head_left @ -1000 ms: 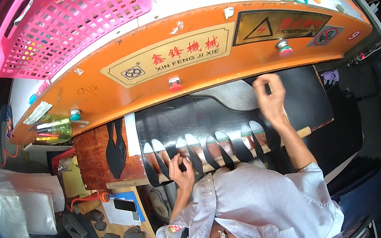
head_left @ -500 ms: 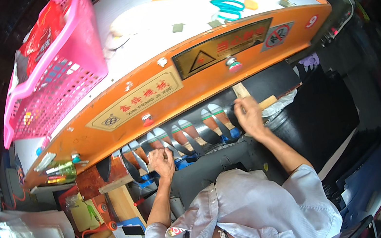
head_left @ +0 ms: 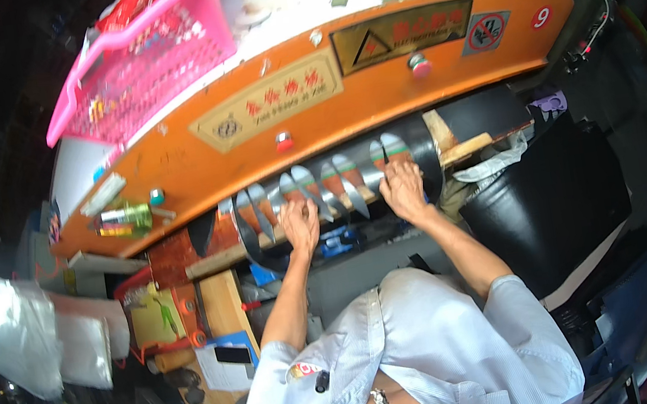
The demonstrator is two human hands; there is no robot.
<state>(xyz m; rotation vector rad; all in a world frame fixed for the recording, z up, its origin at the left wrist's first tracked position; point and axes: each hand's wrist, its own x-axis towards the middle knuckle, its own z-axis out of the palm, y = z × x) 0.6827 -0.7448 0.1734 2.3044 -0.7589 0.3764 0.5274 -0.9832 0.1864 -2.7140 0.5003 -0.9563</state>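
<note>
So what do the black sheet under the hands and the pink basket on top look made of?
The black sheet looks like leather or a synthetic: smooth, faintly glossy, draping in a curve, with sole-shaped cut-outs. The pink basket looks like moulded plastic: a rigid open lattice with a uniform bright colour. Both hands, left hand and right hand, press the sheet.

Black sheet with sole-shaped cutouts on a cutting press bed.

A dark, glossy sheet of material lies flat under the overhanging orange head of the machine. A row of elongated, sole-shaped holes runs across it, showing orange, green and pale patches through them. The left hand presses flat on its near edge; the right hand rests flat on it further right, fingers spread toward the cutouts.
</note>
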